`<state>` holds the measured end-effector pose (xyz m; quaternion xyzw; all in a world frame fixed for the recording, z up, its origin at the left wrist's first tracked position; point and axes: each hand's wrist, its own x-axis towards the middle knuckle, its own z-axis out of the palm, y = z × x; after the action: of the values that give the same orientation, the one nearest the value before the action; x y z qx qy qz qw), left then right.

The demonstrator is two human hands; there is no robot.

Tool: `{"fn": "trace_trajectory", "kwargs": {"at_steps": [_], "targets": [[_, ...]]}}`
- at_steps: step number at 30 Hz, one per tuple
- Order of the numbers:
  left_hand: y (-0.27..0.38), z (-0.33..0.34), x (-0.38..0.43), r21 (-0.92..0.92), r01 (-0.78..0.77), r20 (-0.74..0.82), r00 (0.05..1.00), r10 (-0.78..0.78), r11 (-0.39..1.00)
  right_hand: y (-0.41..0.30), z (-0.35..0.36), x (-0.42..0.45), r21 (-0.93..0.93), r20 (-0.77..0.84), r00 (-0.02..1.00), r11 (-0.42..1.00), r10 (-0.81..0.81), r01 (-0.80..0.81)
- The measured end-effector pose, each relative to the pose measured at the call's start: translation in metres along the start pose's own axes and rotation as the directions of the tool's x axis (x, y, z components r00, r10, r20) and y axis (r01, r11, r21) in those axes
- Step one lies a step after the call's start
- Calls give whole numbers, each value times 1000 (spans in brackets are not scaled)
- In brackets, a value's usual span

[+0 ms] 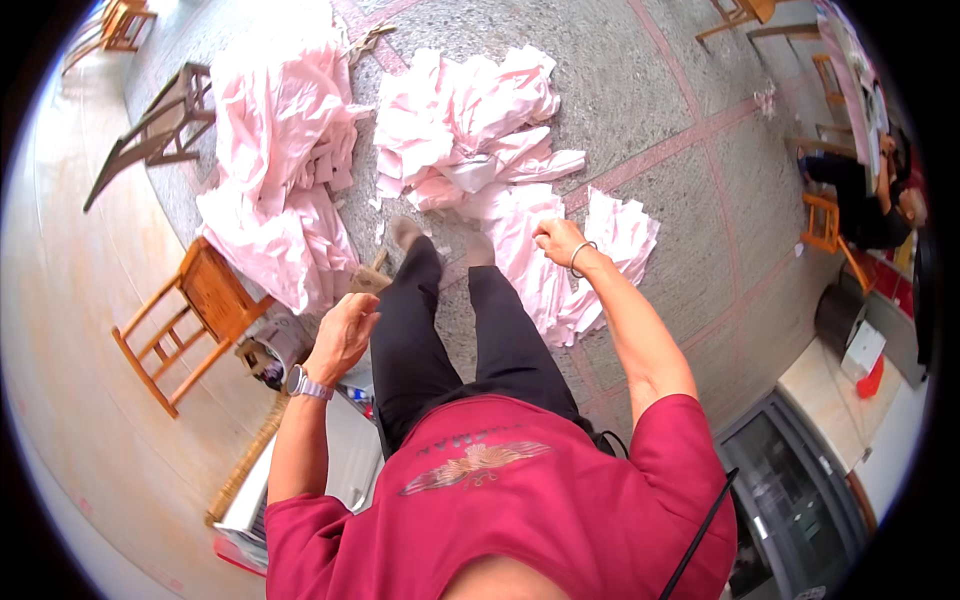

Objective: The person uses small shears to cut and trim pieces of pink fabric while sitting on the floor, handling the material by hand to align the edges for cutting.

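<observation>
My left hand point(346, 330), a watch on its wrist, hangs beside my left thigh. Its fingers are partly curled and turned away, so what lies inside the palm is hidden. My right hand point(561, 241), with a bangle at the wrist, is loosely closed, and nothing shows in it. It appears in front of a spread of pale pink cloth point(525, 277) on the floor, apparently above it. Just ahead of my feet lies a heaped pile of pink cloth point(465, 112). Another long pink heap point(270, 150) stretches along the left.
A wooden chair point(217, 289) and a dark wooden chair point(169, 124) stand left. By my left hand are an open container point(281, 345) and a small wooden stool point(370, 280). A seated person point(855, 195) works at a table far right. Cloth scraps point(379, 225) litter the speckled floor.
</observation>
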<state>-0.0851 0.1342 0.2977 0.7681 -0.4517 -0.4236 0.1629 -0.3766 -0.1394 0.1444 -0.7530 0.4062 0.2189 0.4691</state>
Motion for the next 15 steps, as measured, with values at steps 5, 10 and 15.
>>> {"fn": "trace_trajectory", "kwargs": {"at_steps": [5, 10, 15], "targets": [[-56, 17, 100, -28, 8, 144, 990, -4, 1000, 0, 20, 56, 159, -179, 983, 987, 34, -5], [-140, 54, 224, 109, -37, 285, 958, 4, 993, 0, 55, 138, 233, -251, 962, 971, 106, -46], [-213, 91, 348, 151, -161, 147, 979, 139, 975, 40, 116, 268, 146, -360, 933, 988, 14, 42]]}}
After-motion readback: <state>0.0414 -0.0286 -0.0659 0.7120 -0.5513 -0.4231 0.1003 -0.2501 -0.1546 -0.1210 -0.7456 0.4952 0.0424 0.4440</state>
